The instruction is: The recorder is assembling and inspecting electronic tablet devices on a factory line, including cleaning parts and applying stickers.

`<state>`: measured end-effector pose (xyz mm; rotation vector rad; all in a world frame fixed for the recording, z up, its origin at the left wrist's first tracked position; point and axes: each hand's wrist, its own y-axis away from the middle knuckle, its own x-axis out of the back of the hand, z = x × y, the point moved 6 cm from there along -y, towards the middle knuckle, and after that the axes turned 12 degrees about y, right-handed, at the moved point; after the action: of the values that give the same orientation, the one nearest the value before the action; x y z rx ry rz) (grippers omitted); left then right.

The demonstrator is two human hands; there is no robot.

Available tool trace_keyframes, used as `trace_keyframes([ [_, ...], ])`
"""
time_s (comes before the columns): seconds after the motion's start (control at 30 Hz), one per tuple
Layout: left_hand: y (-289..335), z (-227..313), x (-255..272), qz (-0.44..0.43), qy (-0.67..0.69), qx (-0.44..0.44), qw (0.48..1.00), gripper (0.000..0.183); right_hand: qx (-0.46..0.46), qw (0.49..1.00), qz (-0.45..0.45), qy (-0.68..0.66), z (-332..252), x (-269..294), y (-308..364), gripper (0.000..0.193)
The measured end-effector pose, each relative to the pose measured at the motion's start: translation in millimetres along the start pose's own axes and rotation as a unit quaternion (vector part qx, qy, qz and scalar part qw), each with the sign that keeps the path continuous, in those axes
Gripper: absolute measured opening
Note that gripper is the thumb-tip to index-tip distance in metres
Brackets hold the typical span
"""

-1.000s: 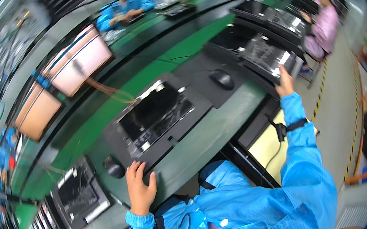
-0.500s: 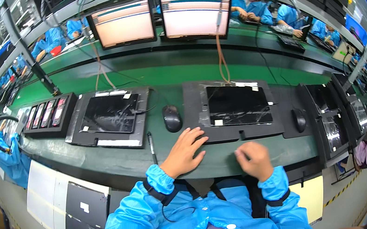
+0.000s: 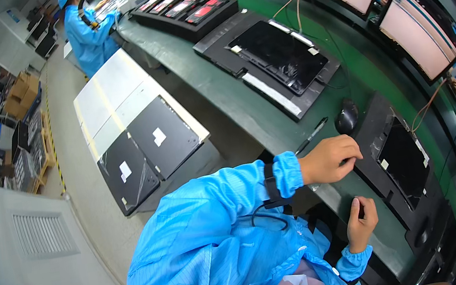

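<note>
My left hand point(image 3: 332, 160) hovers over the front edge of the green bench, its fingers curled in and nothing visible in them. Beside it a black pen point(image 3: 313, 134) lies on the bench, with a black mouse point(image 3: 347, 116) just past it. My right hand point(image 3: 363, 222) is at the bench edge, empty, thumb apart from loosely bent fingers. Close to both hands, a dark tablet-like panel point(image 3: 404, 163) with white tabs rests in a black foam holder point(image 3: 366, 149). Farther left, a similar dark panel point(image 3: 280, 56) sits in another black holder point(image 3: 219, 40).
A black tray point(image 3: 188, 28) with red-and-silver pieces stands at the bench's far left. Two dark flat panels point(image 3: 163, 140) with white labels lie on a white-topped stand point(image 3: 115, 88). Monitors point(image 3: 416, 28) rise behind the bench. A person in blue point(image 3: 88, 39) works at the far end.
My view has swung left, bringing the stand and floor into sight. My left hand has gone from flat on the bench to curled; my right thumb now stands apart from the fingers.
</note>
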<state>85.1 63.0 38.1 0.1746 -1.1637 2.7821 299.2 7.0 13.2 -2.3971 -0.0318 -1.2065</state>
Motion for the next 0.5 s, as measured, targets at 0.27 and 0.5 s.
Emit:
trace_keyframes([
  [0.27,170.0,94.6,203.3,0.109,-0.304,0.282,0.903,0.021,-0.002,1.000,-0.008,-0.011,7.2,8.1,4.9,0.008],
  [0.5,321.1,140.1,245.9,0.029,-0.577,0.403,0.710,0.069,-0.091,0.989,-0.096,0.070,-0.2,-5.9,-5.6,0.013],
])
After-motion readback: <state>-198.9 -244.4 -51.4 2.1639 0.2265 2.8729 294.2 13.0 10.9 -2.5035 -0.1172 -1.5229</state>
